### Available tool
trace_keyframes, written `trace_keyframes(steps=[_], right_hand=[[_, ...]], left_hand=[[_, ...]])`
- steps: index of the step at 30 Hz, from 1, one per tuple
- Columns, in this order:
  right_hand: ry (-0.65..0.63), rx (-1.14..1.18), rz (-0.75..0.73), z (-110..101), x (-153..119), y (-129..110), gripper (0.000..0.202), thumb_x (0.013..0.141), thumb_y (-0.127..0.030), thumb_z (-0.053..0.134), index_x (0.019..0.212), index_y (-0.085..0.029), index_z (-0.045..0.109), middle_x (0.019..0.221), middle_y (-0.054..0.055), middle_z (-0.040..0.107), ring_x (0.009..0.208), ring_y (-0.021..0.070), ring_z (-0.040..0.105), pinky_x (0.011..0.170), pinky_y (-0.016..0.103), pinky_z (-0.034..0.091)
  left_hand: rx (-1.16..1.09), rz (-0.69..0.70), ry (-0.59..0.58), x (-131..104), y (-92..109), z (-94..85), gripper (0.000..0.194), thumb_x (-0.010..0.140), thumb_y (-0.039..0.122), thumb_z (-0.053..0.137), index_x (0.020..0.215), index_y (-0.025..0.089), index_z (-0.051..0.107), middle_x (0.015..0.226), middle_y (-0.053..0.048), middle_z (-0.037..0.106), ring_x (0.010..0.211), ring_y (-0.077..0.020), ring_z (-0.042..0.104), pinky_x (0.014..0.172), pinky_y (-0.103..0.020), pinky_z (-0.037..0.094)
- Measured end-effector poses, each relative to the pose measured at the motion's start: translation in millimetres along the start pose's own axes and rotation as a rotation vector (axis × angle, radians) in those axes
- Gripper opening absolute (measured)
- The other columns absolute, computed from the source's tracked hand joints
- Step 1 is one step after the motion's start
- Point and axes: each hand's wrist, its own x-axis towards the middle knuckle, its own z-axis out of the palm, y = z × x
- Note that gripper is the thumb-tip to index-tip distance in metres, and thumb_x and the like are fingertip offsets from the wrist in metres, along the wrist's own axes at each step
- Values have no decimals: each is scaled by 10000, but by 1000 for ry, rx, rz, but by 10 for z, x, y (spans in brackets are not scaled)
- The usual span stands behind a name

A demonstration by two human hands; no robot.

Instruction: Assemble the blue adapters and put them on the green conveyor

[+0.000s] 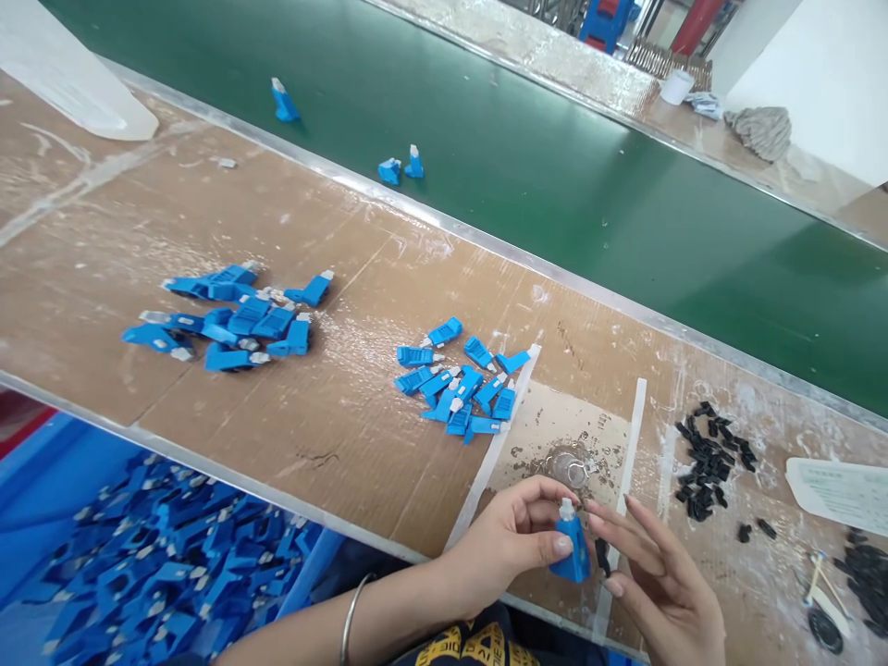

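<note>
Between the thumb and fingers of my left hand (527, 532) is a blue plastic part (573, 551) with a whitish tip pointing up. Close at its right side, my right hand (659, 573) pinches a small black piece (602, 557) between thumb and fingertips. Whether the black piece touches the blue part I cannot tell. Just beyond my hands, a small clear round dish (569, 470) stands on a taped pale sheet (537, 421) spotted with wet marks. Left of the sheet lies a loose group of similar blue parts (468, 384).
Another pile of blue parts (232, 319) lies farther left. A blue bin (315, 564) at lower left holds many more. Black pieces (708, 458) are scattered at right, near cotton swabs (815, 578). Several blue parts, including one standing (284, 102), sit on the green conveyor belt (513, 176).
</note>
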Motion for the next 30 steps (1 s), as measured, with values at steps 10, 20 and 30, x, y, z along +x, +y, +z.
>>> trace_keyframes(steps=[10, 20, 30], right_hand=[[-38, -37, -94, 48, 137, -20, 398, 986, -282, 594, 1376, -336, 536, 1174, 37, 718, 1185, 251, 620, 950, 378, 576], [-11, -543, -480, 205, 78, 52, 473, 1015, -217, 415, 1487, -202, 422, 1227, 122, 686, 1233, 274, 581, 910, 392, 576], [160, -755, -296, -306, 76, 221, 404, 985, -253, 525, 1389, -249, 523, 1182, 91, 703, 1103, 252, 668, 876, 400, 588]], left_hand=[[-3, -14, -13, -25, -47, -44, 588, 660, 358, 899, 1124, 171, 590, 876, -50, 740, 817, -176, 704, 764, -281, 504], [-60, -90, 75, -40, 40, 28, 534, 591, 387, 928, 1011, 125, 729, 862, -82, 753, 742, -149, 682, 718, -249, 526], [804, 305, 327, -335, 589, -199, 326, 770, 448, 746, 1004, 221, 748, 908, -63, 758, 802, -214, 673, 736, -321, 541]])
